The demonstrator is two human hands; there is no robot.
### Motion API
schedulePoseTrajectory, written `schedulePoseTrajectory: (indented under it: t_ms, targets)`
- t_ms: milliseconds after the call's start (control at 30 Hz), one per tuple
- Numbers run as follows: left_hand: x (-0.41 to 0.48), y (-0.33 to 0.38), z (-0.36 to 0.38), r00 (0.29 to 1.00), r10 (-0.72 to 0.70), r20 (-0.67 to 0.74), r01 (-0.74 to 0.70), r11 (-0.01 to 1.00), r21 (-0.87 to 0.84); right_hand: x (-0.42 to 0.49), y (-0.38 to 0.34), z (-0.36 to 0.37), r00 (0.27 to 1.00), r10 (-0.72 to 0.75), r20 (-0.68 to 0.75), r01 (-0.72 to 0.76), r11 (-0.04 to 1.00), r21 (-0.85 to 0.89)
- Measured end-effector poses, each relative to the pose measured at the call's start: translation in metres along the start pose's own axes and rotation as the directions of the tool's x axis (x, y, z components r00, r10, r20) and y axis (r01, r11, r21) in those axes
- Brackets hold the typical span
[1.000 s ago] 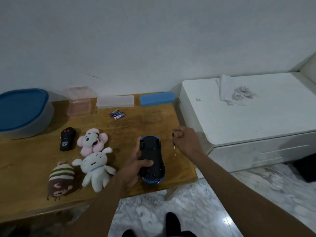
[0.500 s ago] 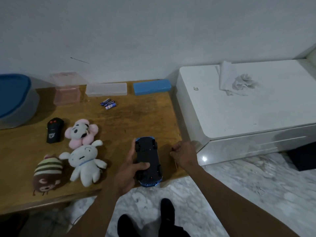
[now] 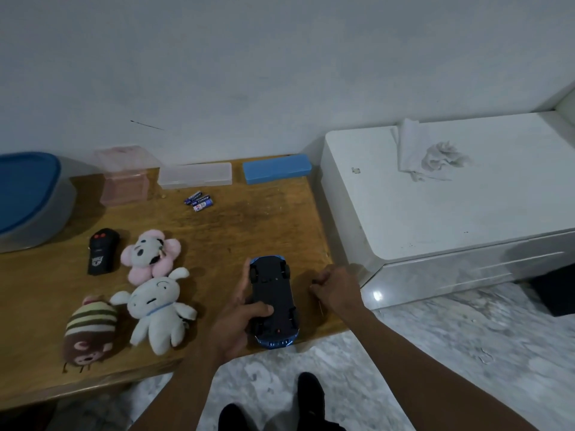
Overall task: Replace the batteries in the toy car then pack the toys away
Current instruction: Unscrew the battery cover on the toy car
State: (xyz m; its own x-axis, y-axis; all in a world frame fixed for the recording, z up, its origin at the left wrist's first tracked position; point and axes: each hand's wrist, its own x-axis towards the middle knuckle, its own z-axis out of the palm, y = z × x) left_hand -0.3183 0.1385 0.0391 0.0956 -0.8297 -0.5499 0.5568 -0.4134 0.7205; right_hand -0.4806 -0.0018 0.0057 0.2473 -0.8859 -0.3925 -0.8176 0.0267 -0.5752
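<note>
The left hand (image 3: 239, 318) grips the toy car (image 3: 272, 300), which lies belly-up on the wooden table (image 3: 249, 219), thumb across its underside. Just right of it, the right hand (image 3: 337, 290) is curled round a thin tool (image 3: 313, 281). Batteries (image 3: 199, 201) lie well beyond the left hand, and plush toys (image 3: 155, 309) sit to its left.

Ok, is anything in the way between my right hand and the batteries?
Nothing visible. The right hand, gripping a thin tool, is beside the car. The batteries lie further back and to the left, with only bare table between. The plush toys sit well off to the left.
</note>
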Motion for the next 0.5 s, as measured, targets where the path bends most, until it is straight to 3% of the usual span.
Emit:
schedulePoseTrajectory:
  t_ms: [367,500]
  targets:
    - [0.006,0.03,-0.014,0.999,0.016,0.033,-0.018,0.997,0.072,0.005,-0.021,-0.022,0.997,0.002,-0.075,-0.007,0.998,-0.065]
    - [0.01,0.039,-0.021,0.997,0.034,0.063,-0.037,0.999,0.037,0.004,-0.06,-0.033,0.988,-0.133,-0.077,0.133,0.991,-0.009]
